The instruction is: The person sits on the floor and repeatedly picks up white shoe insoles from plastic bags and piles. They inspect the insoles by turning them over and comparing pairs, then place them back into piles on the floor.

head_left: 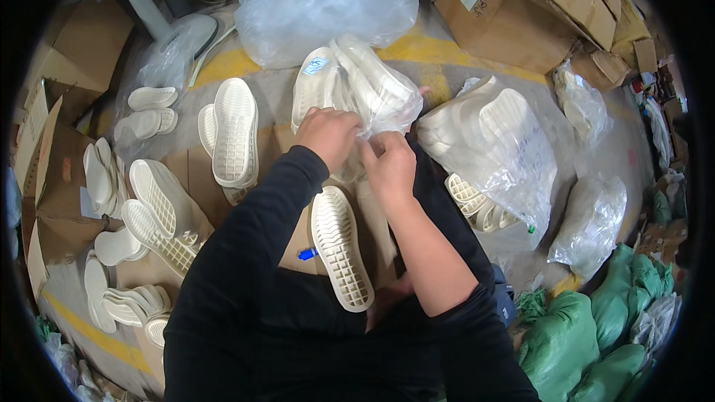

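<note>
A clear plastic bag [402,108] holding several cream shoe soles lies in front of me, tilted away. My left hand [328,138] is closed on the gathered plastic at its near end. Close beside it, my right hand [389,167] pinches the same bunched plastic between thumb and fingers. At the bag's left, a sole with a blue-printed label [316,65] shows; I cannot tell whether plastic covers it. Below my hands, a single shoe sole [341,246] rests tread up, with a blue-capped pen [307,254] by its left edge.
Loose soles [235,130] lie in pairs and piles on cardboard at the left. A bigger bag of soles [495,141] stands at the right. Crumpled plastic [324,7] lies ahead, near a fan stand [149,11]. Cardboard boxes [514,15] and green sacks [566,335] edge the area.
</note>
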Motion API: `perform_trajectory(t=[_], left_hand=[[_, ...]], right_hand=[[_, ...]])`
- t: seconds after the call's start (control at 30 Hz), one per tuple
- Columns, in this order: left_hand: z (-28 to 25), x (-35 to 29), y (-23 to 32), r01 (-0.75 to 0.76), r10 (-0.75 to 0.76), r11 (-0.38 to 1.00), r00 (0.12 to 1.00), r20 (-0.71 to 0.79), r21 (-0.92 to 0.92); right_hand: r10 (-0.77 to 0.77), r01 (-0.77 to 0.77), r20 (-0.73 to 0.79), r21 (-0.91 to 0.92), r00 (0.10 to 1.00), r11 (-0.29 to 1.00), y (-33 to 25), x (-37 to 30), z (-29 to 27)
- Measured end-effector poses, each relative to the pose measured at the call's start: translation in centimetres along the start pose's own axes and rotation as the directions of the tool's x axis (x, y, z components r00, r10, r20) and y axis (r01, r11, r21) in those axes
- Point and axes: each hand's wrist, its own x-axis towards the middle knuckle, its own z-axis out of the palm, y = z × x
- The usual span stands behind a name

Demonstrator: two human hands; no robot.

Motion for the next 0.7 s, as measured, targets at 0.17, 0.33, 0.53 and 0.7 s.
perform_trajectory(t=[0.17, 0.33, 0.53, 0.7], left_hand=[[0.0, 1.2, -0.7, -0.128, 0.130, 0.987, 0.991, 0.014, -0.096], [0.5, 3.5, -1.1, -0.232, 0.255, 0.961, 0.953, 0.163, -0.148], [1.1, 4.6, -2.0, -0.374, 0.378, 0.924, 0.858, 0.348, -0.083], [0.8, 3.4, -2.3, -0.532, 0.515, 0.847, 0.805, 0.294, -0.027]], right_hand=[[0.041, -0.047, -0.133, -0.045, 0.990, 0.998, -0.1, -0.4, 1.2], [0.052, -0.068, -0.153, -0.097, 0.987, 0.993, 0.4, 0.0, 1.7], [0.119, -0.114, -0.025, 0.142, 0.993, 0.983, 1.4, -0.3, 0.8], [0.244, -0.291, 0.161, 0.429, 0.956, 0.855, 2.5, -0.9, -0.1]])
